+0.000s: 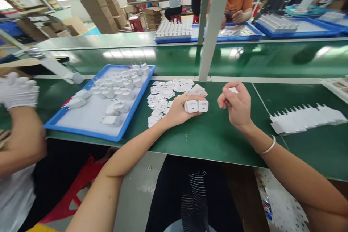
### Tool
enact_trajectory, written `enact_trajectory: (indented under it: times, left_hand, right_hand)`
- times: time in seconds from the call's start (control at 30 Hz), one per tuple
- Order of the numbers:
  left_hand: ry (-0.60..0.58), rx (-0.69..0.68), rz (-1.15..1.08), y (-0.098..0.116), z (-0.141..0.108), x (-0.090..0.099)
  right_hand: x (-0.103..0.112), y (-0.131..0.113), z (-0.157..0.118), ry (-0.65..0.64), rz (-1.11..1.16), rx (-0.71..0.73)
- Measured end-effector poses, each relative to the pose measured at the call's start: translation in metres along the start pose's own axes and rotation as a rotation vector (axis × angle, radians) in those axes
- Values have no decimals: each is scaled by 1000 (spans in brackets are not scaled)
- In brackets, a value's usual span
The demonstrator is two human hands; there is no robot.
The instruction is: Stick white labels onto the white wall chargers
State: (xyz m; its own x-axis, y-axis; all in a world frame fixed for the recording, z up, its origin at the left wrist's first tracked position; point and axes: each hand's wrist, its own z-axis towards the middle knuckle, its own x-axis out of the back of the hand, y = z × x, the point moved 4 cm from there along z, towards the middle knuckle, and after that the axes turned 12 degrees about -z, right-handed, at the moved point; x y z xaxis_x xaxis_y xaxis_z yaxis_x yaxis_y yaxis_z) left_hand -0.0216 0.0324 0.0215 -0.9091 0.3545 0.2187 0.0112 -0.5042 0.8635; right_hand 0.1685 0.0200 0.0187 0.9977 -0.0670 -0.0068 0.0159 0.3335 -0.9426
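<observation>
Nearest us, striped cloth ends (197,185) lie over a dark lap, below the front edge of the green bench (202,137); anything dropped short of that edge could fall there. Above the bench, we see the left hand (178,110), its fingers curled around two white adapters (203,106) set side by side, faces towards us; because one grip serves both, uneven pressure could let one slide out. The right hand (237,103), held apart, is nearly closed, thumb and forefinger pinching a small white piece (233,90); they hide most of it, so we cannot tell its shape, and a loose pinch could drop it. To the right, a row of pronged white units (310,121) could be knocked crooked by a wide swing of that forearm. Beside and beyond the left hand, a heap of flat white pieces (157,107) could scatter if the wrist brushes it.
</observation>
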Motion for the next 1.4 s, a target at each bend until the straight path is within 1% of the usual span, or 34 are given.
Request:
enact_trajectory:
  times: [0.1, 0.17, 0.2, 0.27, 0.3, 0.37, 0.4, 0.43, 0.47, 0.5, 0.53, 0.57, 0.63, 0.73, 0.83, 0.93, 1.0, 1.07, 1.1, 1.23, 1.3, 1.33, 1.4]
  left_hand:
    - [-5, 18, 135, 9, -3, 7]
    - [8, 25, 228, 26, -13, 21]
    - [23, 20, 282, 38, -21, 33]
    - [94, 19, 426, 64, -41, 67]
    - [131, 35, 531, 77, -52, 89]
    - [240, 102, 788, 102, -76, 140]
    - [278, 210, 968, 110, -87, 166]
    - [298, 347, 1180, 115, -98, 191]
    - [256, 533, 1395, 117, -107, 214]
    - [166, 725, 1558, 115, -117, 233]
    - [108, 827, 1612, 113, -124, 248]
    - [44, 904, 1642, 109, -130, 258]
    - [-60, 981, 1645, 96, -137, 271]
    - [-180, 1050, 1664, 75, -140, 278]
    - [-257, 1078, 1678, 59, -139, 279]
    - [-298, 1062, 1674, 50, -134, 275]
    - [-297, 1034, 1665, 50, -129, 270]
    - [-273, 998, 1651, 59, -122, 266]
    - [-256, 975, 1642, 67, -118, 264]
    - [-210, 829, 1571, 117, -100, 254]
    - [-227, 739, 1494, 136, -94, 238]
    - [-242, 690, 1433, 140, -92, 225]
    - [-253, 581, 1239, 137, -87, 191]
  right_hand:
    - [0, 9, 2, -3, -58, -39]
    - [-3, 12, 0, -51, -84, -66]
    - [-4, 13, -2, -76, -92, -77]
    - [-7, 14, -6, -119, -103, -91]
    - [-9, 14, -7, -132, -110, -90]
    - [-11, 14, -10, -148, -130, -83]
    - [-12, 15, -11, -156, -141, -79]
    - [-14, 16, -12, -165, -153, -77]
    - [-15, 18, -13, -174, -167, -76]
    - [-16, 20, -14, -186, -183, -76]
    - [-17, 22, -15, -199, -203, -76]
    - [-17, 24, -16, -212, -226, -74]
    - [-18, 28, -16, -238, -278, -68]
    - [-18, 34, -15, -277, -344, -62]
    - [-17, 41, -14, -311, -382, -78]
    - [-16, 44, -13, -341, -406, -93]
    - [-17, 44, -14, -367, -422, -93]
    - [-17, 43, -16, -389, -439, -86]
    - [-17, 42, -16, -393, -448, -76]
    - [-15, 39, -13, -382, -446, -39]
    - [-15, 36, -7, -366, -437, -17]
    - [-15, 32, -4, -359, -446, 4]
    - [-17, 22, 2, -351, -507, 58]
